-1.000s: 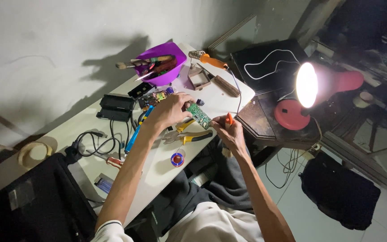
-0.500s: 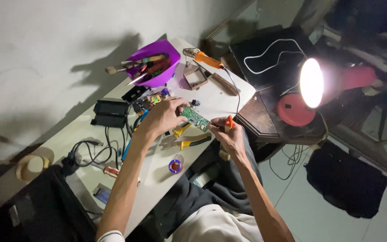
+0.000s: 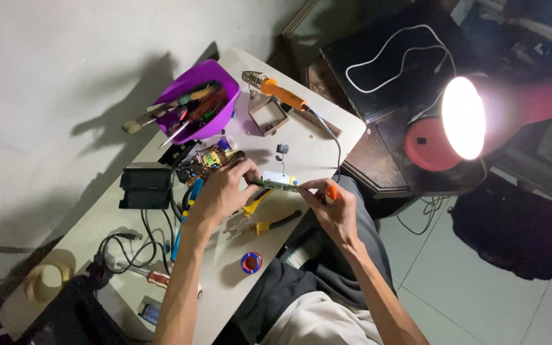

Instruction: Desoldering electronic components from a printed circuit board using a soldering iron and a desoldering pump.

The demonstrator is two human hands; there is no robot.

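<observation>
Table: smooth, matt pale laminate; purple tub of glossy plastic, holding wooden-handled brushes. Circuit board green, matt, with a white plastic part on top; soldering iron has an orange plastic handle and sits by a bright coiled-metal stand; pliers dull metal with yellow-and-black rubbery handles. Lamp red glossy plastic; black box matt plastic; trousers dark matt cloth.

A purple tub of brushes sits at eleven o'clock on the desk, a soldering iron at twelve, yellow-handled pliers at centre, and a lit red lamp at two.
</observation>
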